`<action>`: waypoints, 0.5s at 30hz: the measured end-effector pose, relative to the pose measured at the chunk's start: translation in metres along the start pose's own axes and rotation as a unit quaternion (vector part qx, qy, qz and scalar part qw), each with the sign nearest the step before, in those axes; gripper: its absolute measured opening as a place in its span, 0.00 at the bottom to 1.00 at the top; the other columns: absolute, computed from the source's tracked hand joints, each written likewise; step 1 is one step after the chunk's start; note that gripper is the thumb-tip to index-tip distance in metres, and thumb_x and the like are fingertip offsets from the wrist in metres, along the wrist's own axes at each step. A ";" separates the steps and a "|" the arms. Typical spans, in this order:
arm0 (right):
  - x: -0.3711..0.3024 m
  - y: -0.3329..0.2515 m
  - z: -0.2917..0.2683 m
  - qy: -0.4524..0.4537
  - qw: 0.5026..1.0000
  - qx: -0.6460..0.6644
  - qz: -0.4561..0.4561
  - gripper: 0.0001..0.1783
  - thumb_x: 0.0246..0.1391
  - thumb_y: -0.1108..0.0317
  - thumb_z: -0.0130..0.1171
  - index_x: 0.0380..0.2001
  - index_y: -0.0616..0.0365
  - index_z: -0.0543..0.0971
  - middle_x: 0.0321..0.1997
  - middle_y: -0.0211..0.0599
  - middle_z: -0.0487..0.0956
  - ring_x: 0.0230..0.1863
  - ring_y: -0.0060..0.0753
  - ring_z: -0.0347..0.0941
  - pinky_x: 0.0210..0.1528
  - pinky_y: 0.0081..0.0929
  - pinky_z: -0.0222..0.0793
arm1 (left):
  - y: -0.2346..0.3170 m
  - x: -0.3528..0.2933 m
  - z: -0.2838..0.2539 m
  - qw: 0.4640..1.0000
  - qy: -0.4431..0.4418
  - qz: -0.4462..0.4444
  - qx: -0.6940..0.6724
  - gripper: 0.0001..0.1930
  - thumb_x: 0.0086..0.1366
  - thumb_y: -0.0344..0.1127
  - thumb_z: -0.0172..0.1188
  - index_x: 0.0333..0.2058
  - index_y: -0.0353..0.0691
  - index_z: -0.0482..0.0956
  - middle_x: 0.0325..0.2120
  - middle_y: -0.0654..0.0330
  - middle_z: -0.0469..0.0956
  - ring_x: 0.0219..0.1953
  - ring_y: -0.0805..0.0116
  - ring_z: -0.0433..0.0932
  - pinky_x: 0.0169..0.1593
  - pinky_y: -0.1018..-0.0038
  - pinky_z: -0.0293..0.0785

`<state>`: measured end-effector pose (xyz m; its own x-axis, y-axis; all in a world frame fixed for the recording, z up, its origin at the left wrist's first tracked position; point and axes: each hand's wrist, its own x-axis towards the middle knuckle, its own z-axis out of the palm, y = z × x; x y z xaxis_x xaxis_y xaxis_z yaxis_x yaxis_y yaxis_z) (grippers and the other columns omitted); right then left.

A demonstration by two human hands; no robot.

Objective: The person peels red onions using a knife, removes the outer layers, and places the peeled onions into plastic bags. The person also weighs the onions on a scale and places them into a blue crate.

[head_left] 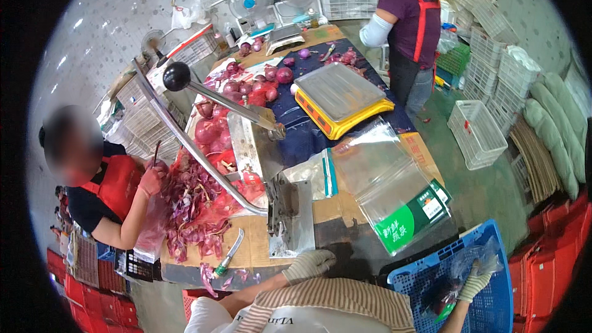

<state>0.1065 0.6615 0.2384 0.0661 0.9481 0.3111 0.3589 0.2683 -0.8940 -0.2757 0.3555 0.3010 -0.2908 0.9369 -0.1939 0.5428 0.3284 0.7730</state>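
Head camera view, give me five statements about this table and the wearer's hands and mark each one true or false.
1. The right hand holds a clear plastic bag. True.
2. The blue basket is at the person's left. False: it is at the right.
3. The left hand grips the knife. False: the knife lies apart from it, on the cardboard.
4. The yellow scale stands on the dark blue sheet. True.
5. The black-knobbed lever is right of the yellow scale. False: it is left of it.
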 end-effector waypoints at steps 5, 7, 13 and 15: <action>0.030 -0.100 0.051 -0.065 0.996 0.057 -0.022 0.15 0.54 0.72 0.53 0.45 0.63 0.71 0.36 0.29 0.73 0.33 0.19 0.63 0.39 0.17 0.62 | 0.014 -0.009 -0.006 0.996 0.068 -0.058 -0.005 0.11 0.57 0.38 0.53 0.35 0.40 0.76 0.32 0.52 0.76 0.36 0.52 0.75 0.40 0.64 0.71; 0.039 -0.116 0.071 -0.086 0.987 0.131 -0.046 0.11 0.55 0.71 0.52 0.41 0.63 0.73 0.31 0.28 0.72 0.29 0.17 0.62 0.35 0.16 0.62 | 0.016 -0.016 -0.004 0.993 0.090 -0.068 -0.035 0.10 0.57 0.38 0.53 0.35 0.40 0.76 0.31 0.52 0.77 0.35 0.52 0.75 0.40 0.64 0.71; 0.034 -0.155 0.118 -0.138 0.976 0.143 -0.089 0.12 0.55 0.67 0.52 0.40 0.64 0.73 0.33 0.31 0.71 0.31 0.21 0.64 0.35 0.17 0.64 | 0.016 -0.055 -0.003 0.979 0.193 -0.068 0.001 0.12 0.57 0.38 0.52 0.37 0.41 0.76 0.31 0.50 0.77 0.35 0.52 0.75 0.40 0.64 0.71; 0.029 -0.161 0.129 -0.127 0.979 0.104 -0.123 0.12 0.55 0.67 0.51 0.39 0.64 0.73 0.34 0.30 0.71 0.30 0.21 0.64 0.35 0.17 0.64 | 0.020 -0.074 -0.008 0.967 0.226 -0.102 -0.056 0.12 0.57 0.40 0.52 0.37 0.41 0.76 0.30 0.50 0.77 0.34 0.51 0.75 0.39 0.63 0.71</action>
<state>-0.0690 0.6680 0.3499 -0.2407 0.8554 0.4585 0.1352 0.4974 -0.8569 -0.2494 0.2914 0.3353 -0.7113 0.6979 -0.0840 0.3567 0.4614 0.8124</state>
